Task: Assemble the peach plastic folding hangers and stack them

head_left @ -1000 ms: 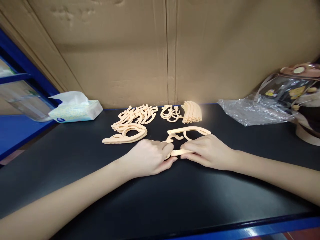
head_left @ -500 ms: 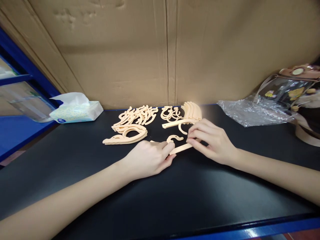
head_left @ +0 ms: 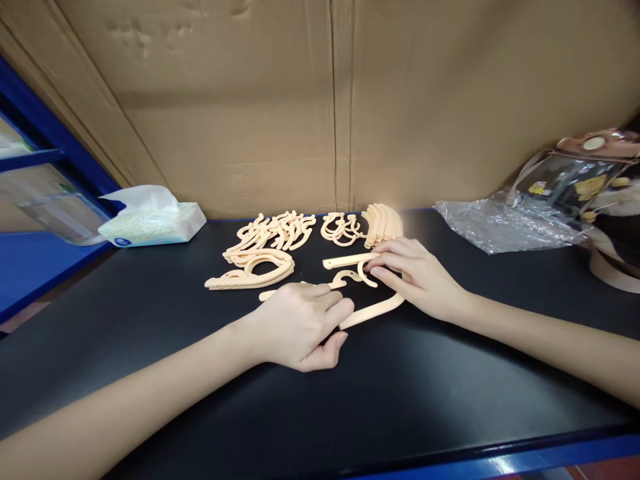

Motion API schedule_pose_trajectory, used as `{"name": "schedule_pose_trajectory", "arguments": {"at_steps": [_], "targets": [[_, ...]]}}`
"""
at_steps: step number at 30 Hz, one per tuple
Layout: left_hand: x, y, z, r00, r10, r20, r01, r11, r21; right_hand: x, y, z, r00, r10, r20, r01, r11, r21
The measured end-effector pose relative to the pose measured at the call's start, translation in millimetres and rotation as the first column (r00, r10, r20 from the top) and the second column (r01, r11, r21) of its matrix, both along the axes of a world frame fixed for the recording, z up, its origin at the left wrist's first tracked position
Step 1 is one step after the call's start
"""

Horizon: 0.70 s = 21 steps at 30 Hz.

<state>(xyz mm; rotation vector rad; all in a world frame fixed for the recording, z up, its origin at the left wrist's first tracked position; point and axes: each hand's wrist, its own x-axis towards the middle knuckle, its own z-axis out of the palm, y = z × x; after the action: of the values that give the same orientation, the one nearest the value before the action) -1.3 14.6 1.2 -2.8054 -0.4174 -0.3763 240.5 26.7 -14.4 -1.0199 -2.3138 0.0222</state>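
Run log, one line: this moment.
Left hand: at near beige strip; right hand: at farther beige strip; stacked curved strips: beyond right hand; tissue pack: back left

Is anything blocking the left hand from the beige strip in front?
Nothing visible stands between them: the left hand is just beside the left end of the front beige strip. Whether they touch is hard to tell.

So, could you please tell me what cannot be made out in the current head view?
All in the head view:
Pale piece under the left hand: its middle, hidden by that hand.
Pale strip between the hands: its right end, hidden by the right hand.
Bottle: its right side, cut off by the picture edge.
Tissue pack: its lettering, too small.
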Motion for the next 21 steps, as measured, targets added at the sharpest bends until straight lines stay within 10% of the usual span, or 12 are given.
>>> {"name": "schedule_pose_trajectory", "arguments": {"at_steps": [21], "targets": [[-1, 9, -11.8, 0.928, 0.321, 0.187, -0.319, 0.947, -0.042, 1, 8, -3, 0.978, -0.168, -0.122, 0.142, 0.97, -0.198]]}}
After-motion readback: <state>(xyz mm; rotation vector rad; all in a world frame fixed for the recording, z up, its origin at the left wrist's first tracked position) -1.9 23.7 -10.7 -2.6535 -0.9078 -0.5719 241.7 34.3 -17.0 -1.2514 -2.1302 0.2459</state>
